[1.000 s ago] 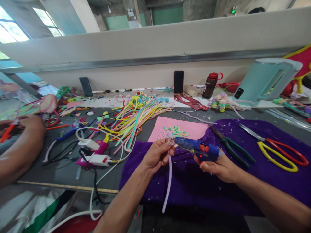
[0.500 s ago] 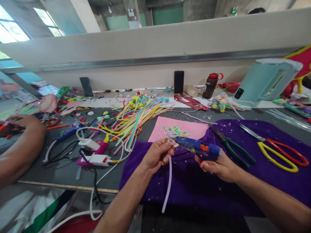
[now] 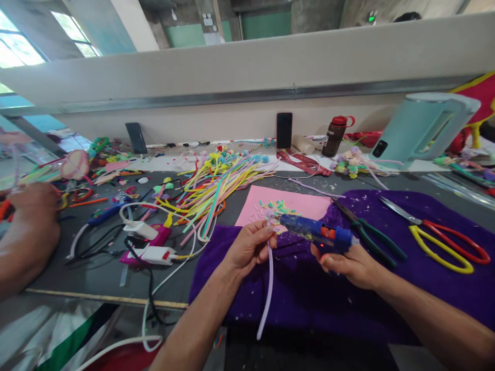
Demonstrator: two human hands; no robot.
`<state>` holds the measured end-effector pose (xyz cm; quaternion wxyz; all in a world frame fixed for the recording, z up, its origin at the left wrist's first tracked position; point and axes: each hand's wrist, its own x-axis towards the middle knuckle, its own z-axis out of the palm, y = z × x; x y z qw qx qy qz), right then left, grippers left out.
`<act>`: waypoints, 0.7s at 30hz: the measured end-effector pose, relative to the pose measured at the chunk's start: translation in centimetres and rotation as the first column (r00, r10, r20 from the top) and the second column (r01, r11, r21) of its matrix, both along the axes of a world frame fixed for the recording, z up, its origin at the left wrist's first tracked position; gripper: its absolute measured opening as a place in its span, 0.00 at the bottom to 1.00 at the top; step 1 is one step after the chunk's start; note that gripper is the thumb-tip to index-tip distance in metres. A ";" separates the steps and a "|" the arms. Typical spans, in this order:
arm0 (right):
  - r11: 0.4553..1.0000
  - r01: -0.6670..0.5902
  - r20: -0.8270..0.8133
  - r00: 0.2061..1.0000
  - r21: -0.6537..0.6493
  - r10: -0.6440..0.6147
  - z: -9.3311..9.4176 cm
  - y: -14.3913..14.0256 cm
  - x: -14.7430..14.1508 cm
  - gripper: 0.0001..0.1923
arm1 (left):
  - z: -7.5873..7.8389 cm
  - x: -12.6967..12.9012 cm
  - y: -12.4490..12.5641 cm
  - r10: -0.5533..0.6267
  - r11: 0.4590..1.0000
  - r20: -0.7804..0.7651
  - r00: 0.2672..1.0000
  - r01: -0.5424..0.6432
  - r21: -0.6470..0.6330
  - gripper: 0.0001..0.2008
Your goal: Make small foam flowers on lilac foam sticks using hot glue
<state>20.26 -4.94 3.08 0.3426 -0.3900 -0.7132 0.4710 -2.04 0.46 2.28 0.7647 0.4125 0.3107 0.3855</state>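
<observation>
Two hands meet over the purple cloth (image 3: 309, 304) here: the left hand (image 3: 247, 248) pinches the top of a pale lilac stem (image 3: 267, 278), fingers closed around it just below a small flower tip, while the right hand (image 3: 350, 265) is wrapped around the grip of a blue glue gun (image 3: 315, 231). The gun lies nearly level, its long axis running across the view, nozzle aimed left and touching or just short of the stem's top, beside the pink sheet (image 3: 290, 203) with its paper scraps. The stem hangs almost straight down from the pinch, lower end trailing past the table edge. To do this cleanly, I'd say keep the pinch steady and low, away from the hot tip, and feed only a small bead. Green-handled pliers (image 3: 371, 237) and yellow-and-red scissors (image 3: 441, 242) rest on the cloth to the right. A co-worker's hand (image 3: 33, 206) works far left.
</observation>
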 end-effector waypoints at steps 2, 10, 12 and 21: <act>1.000 -0.001 0.005 1.000 0.008 0.001 0.1 0.0 0.0 0.20 | 0.0 0.0 0.0 -0.001 1.000 -0.005 1.000 0.001 -0.001 0.10; 0.940 0.114 0.246 0.948 0.322 -0.200 1.4 0.3 0.9 0.16 | 0.1 -0.1 0.3 0.060 0.998 -0.007 0.998 -0.060 -0.022 0.10; 0.852 0.158 0.397 0.832 0.499 -0.387 1.4 0.9 1.1 0.15 | 0.1 -0.1 0.4 0.059 0.998 -0.007 0.998 -0.059 -0.026 0.10; 0.815 0.158 0.766 0.278 0.558 -0.579 0.1 3.1 1.0 0.20 | 0.4 -0.1 0.2 0.033 0.999 -0.057 0.998 -0.033 -0.010 0.11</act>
